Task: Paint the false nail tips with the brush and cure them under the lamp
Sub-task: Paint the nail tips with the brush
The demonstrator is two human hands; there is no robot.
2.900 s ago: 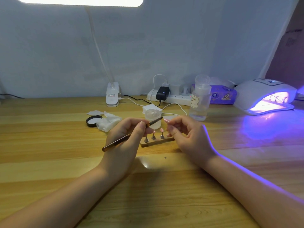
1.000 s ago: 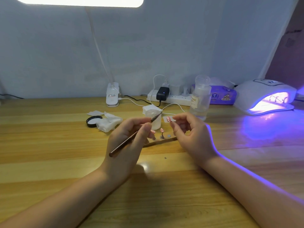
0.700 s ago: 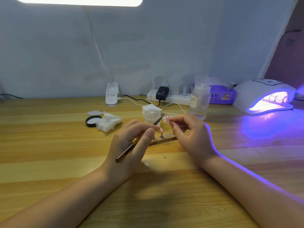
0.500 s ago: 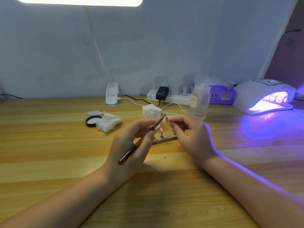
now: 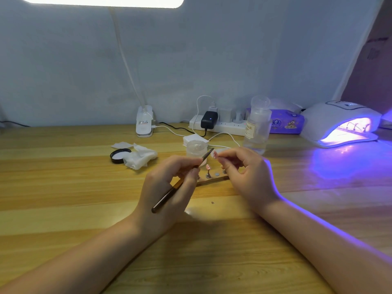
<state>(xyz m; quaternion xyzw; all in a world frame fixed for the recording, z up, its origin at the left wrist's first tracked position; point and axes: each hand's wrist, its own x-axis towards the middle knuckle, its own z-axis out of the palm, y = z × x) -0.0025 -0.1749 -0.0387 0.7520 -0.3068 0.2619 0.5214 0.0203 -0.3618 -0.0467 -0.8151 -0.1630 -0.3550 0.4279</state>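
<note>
Right now the left hand pinches the brush like a pen; its long axis runs from near-left up to far-right, bristle end just beside the nail tip. The right hand pinches that small pink tip at finger ends, raised above the wooden holder strip, so the tip lies just right of the bristles, w/ a hair's gap or touching, can't tell. Brush handle is dark, slim, glossy. One more pink tip stands on a metal peg. The white domed lamp glows violet far right, well apart
</note>
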